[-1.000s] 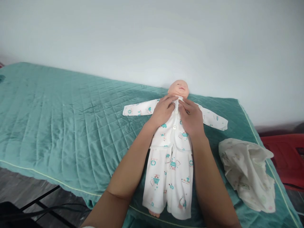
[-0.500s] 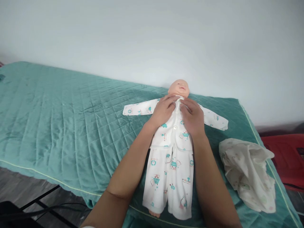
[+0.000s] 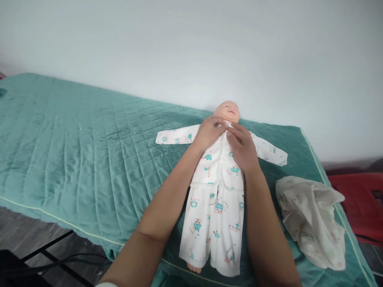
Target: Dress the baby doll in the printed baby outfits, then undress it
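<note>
A baby doll (image 3: 228, 111) lies on its back, head toward the wall, dressed in a white printed jacket (image 3: 206, 169) and white printed trousers (image 3: 197, 227). My left hand (image 3: 209, 131) and my right hand (image 3: 241, 142) meet at the jacket's neckline, just below the doll's chin. Both hands have their fingertips pinched on the front edges of the jacket's collar. One button (image 3: 222, 160) shows lower on the jacket front. Whatever fastening lies under my fingertips is hidden. The sleeves spread out to both sides, and a bare foot pokes from one trouser leg.
A green quilted cover (image 3: 89, 151) lies over the bed, which stands against a pale wall (image 3: 179, 48). To my right is a crumpled white printed cloth (image 3: 311, 223). A red plastic object (image 3: 356, 203) stands beyond the right edge. Black metal bars and cables show at lower left.
My left fingers have curled in, bringing thumb and fingertips together at the collar. My right fingers have closed in slightly toward them. The doll stays in place while the view shifts a little.
</note>
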The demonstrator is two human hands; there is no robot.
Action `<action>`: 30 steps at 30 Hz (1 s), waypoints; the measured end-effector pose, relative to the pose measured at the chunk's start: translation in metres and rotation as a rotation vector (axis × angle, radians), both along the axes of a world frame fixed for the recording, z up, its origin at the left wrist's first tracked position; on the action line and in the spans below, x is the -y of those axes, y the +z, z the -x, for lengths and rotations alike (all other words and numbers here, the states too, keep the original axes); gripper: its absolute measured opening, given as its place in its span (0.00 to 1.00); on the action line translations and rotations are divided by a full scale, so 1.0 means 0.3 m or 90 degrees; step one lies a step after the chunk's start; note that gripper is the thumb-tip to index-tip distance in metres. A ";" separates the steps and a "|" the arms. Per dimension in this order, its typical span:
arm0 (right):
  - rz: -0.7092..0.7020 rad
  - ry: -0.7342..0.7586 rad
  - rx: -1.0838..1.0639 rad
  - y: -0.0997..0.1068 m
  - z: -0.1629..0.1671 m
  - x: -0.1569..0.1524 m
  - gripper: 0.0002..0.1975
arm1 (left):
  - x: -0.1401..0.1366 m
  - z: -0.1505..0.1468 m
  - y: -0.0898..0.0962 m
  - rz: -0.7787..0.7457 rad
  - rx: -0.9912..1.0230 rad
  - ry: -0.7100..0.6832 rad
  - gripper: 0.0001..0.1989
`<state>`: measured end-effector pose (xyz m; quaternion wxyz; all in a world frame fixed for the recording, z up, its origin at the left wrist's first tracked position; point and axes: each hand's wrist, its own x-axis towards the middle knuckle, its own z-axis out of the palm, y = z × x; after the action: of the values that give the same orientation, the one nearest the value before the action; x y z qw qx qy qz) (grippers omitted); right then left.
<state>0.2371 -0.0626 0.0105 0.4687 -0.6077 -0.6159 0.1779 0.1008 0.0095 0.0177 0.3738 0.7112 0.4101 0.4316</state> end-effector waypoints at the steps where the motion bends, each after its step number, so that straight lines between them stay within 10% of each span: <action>1: -0.001 0.000 -0.015 -0.003 0.000 -0.003 0.15 | -0.005 -0.001 0.000 0.011 0.000 0.004 0.05; 19: -0.064 0.003 -0.030 -0.007 0.005 0.002 0.21 | -0.015 -0.009 -0.026 -0.138 0.007 -0.058 0.04; 30: -0.060 0.025 0.000 -0.012 -0.003 -0.002 0.17 | -0.008 -0.004 -0.032 -0.048 0.097 -0.086 0.04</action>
<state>0.2381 -0.0619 0.0068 0.4930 -0.5730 -0.6355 0.1577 0.1020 0.0120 0.0080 0.4051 0.7160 0.3148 0.4735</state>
